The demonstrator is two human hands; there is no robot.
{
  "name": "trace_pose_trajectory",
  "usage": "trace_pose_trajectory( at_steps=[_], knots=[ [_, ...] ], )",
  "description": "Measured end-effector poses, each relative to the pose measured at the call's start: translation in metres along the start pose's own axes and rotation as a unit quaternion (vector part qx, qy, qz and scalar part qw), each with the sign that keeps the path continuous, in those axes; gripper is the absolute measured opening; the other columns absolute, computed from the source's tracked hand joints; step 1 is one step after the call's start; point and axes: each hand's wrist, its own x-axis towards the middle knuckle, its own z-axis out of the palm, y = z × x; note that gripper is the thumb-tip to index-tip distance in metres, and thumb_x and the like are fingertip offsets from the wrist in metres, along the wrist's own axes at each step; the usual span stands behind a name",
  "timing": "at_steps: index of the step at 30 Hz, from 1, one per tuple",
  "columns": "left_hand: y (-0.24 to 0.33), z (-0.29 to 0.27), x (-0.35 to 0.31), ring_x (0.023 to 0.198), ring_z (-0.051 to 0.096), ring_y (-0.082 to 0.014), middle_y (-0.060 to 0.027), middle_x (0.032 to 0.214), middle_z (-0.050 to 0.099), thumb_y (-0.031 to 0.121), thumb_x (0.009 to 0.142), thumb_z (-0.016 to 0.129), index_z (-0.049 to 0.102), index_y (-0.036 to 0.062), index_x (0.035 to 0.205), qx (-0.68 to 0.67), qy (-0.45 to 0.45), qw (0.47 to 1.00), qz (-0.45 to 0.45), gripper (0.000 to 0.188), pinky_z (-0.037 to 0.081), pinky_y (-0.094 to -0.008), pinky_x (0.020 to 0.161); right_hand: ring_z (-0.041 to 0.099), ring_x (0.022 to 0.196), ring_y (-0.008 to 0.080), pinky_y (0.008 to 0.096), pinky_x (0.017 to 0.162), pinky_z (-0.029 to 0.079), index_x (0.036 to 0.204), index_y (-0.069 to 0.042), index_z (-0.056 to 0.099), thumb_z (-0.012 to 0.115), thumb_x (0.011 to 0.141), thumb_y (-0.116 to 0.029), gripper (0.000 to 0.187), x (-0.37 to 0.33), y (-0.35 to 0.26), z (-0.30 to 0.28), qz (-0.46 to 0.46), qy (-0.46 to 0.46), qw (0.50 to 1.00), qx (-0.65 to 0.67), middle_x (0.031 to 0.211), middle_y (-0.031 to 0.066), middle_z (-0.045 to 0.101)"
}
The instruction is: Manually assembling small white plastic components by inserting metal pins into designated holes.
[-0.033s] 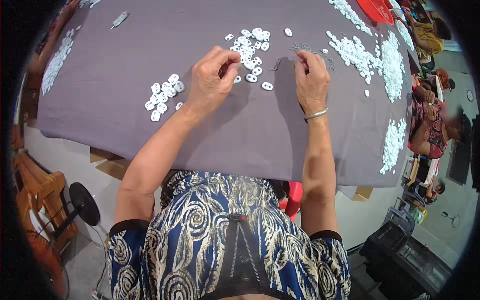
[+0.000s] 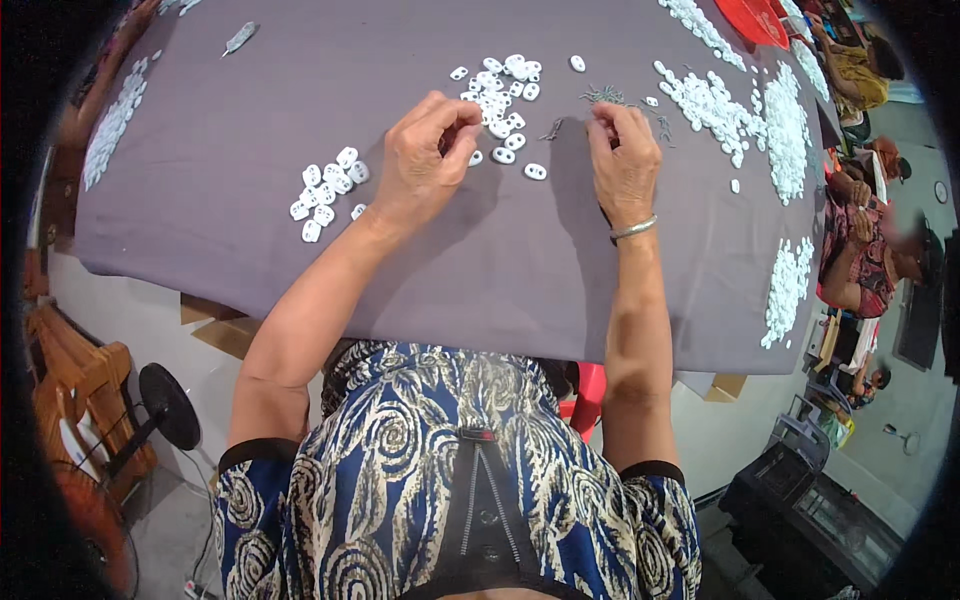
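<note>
Table's left side: A long heap of white pieces [image 2: 115,130] runs beside the edge of the grey cloth [image 2: 480,290]; a black fan [image 2: 168,408] stands outside that edge.
Upper left: A slim pale object [image 2: 239,39] lies alone, well apart from both hands, with wide cloth around it.
Small group: White tiles with dark marks [image 2: 322,195] sit left of the left forearm, one just beside it.
Left hand: The left hand [image 2: 425,150] curls above the cloth, thumb and forefinger drawn narrow; whether anything is pinched there cannot be told.
Middle pile: White two-holed pieces [image 2: 490,100] cluster just beyond the left fingers, a few strays lying nearer the person.
Between the hands: A broad lane of cloth runs down to the near edge, in front of the person's patterned top [image 2: 400,460].
Right hand: Thin grey bits [image 2: 606,95] lie just past the fingertips of the right hand [image 2: 625,150], whose grip is narrow, its contents hidden; a bangle [image 2: 634,228] circles the wrist.
Table's right side: White heaps [image 2: 785,135] crowd the edge below a red tray [image 2: 752,20], leaving cloth between them and the right forearm.
</note>
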Motion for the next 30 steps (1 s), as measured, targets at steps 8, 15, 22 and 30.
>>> trace_pose_trajectory(
  at_steps=[8, 15, 22, 30],
  knots=[
    [0.002, -0.001, 0.001, 0.061, 0.051, -0.0097, -0.0029, 0.076, 0.054, -0.004, 0.081, 0.06, 0.062, 0.0012, 0.089, 0.002, -0.008, 1.0, -0.007, 0.009, 0.043, -0.0258, 0.056, 0.057, 0.073, 0.0176, 0.0301, 0.066, 0.047, 0.088, -0.003, 0.064, 0.067, 0.078, -0.001, 0.01, -0.001, -0.011, -0.001, -0.023, -0.08, 0.994, 0.067, 0.081, 0.0049, 0.059],
    [0.004, -0.002, 0.0, 0.061, 0.052, -0.0113, -0.0034, 0.076, 0.055, -0.002, 0.082, 0.061, 0.062, 0.001, 0.088, 0.003, -0.016, 1.0, -0.011, 0.007, 0.044, -0.0269, 0.057, 0.054, 0.081, 0.0232, 0.0354, 0.07, 0.046, 0.086, -0.004, 0.063, 0.068, 0.077, -0.003, 0.01, 0.0, -0.025, 0.011, -0.124, -0.125, 0.984, 0.018, 0.081, 0.0065, 0.057],
    [0.005, -0.002, -0.001, 0.061, 0.054, -0.0122, -0.0037, 0.077, 0.056, -0.001, 0.081, 0.061, 0.062, 0.0012, 0.089, 0.003, -0.007, 1.0, -0.009, 0.008, 0.045, -0.0279, 0.058, 0.052, 0.074, 0.0146, 0.0277, 0.067, 0.044, 0.091, -0.003, 0.059, 0.061, 0.087, -0.003, 0.005, -0.005, -0.018, 0.006, -0.004, -0.081, 0.992, 0.093, 0.077, 0.0032, 0.055],
    [0.004, -0.002, -0.001, 0.062, 0.055, -0.0122, -0.0037, 0.078, 0.057, -0.001, 0.082, 0.059, 0.062, 0.0017, 0.089, 0.016, -0.018, 1.0, -0.013, 0.008, 0.046, -0.028, 0.058, 0.049, 0.072, 0.0064, 0.0219, 0.065, 0.042, 0.095, -0.002, 0.058, 0.057, 0.093, -0.006, 0.005, -0.004, -0.019, 0.001, 0.1, -0.065, 0.974, 0.191, 0.076, -0.0035, 0.053]
  ],
)
